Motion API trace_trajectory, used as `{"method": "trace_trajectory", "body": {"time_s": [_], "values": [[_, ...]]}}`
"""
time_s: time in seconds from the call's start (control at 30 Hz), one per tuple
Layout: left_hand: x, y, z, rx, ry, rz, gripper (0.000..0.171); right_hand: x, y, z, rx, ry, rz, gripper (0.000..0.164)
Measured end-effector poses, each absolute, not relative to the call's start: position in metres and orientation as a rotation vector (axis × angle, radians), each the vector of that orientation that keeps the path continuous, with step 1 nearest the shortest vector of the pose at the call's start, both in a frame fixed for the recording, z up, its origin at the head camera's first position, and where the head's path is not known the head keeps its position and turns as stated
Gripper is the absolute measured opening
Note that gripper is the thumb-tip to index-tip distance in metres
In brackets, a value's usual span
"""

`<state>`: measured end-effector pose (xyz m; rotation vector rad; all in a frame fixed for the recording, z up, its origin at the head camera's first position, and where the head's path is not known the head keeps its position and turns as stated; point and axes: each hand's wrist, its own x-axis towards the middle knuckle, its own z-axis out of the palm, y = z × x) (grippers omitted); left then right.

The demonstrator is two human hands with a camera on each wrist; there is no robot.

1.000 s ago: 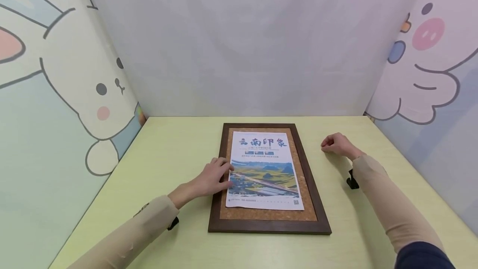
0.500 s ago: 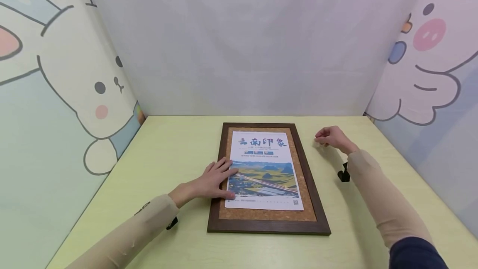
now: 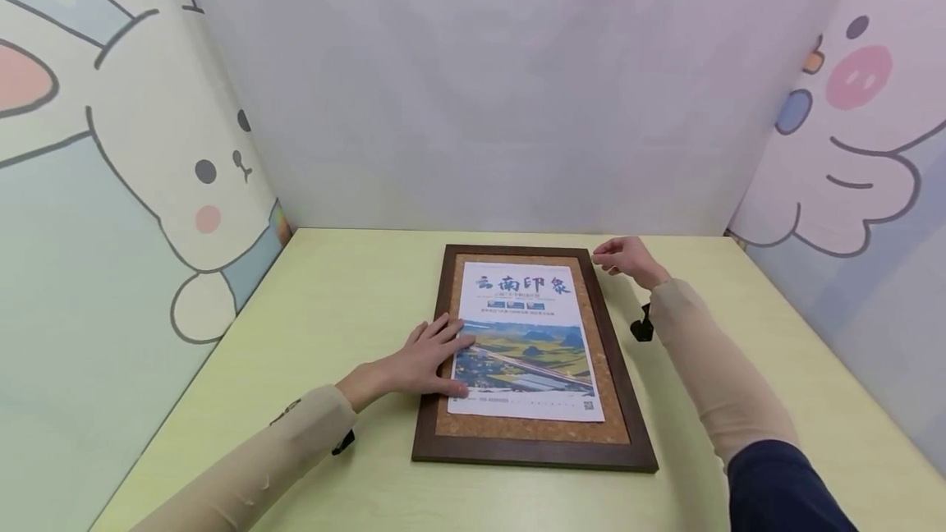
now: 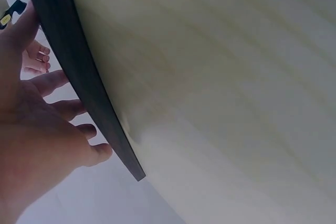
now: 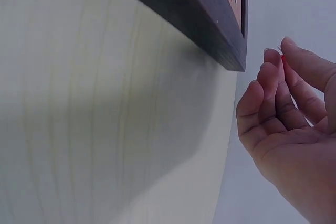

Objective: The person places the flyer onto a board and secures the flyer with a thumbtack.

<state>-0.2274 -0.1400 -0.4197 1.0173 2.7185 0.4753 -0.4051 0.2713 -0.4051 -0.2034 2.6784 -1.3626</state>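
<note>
A poster with a landscape picture lies on a cork board in a dark brown wooden frame. My left hand rests with spread fingers across the frame's left side, fingertips on the poster's left edge. In the left wrist view the same hand shows beyond the frame's side. My right hand is at the frame's far right corner. Between thumb and fingers it pinches a small red push pin, whose thin point sticks out in the right wrist view.
The framed board lies on a pale yellow wood-grain table. A plain light wall rises at the table's far edge, with cartoon-printed panels at the sides. Each wrist carries a small black mount.
My right hand has moved left and away from me to the frame's far right corner. The left hand's fingers have spread flatter over the poster's left edge.
</note>
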Motion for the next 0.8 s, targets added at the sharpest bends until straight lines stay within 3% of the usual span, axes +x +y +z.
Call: {"method": "trace_trajectory", "body": {"time_s": [0.8], "values": [[-0.226,-0.137,-0.42,0.97,2.732,0.429,0.08,-0.432,0.185,-0.399,-0.217,2.654,-1.325,0.028]]}}
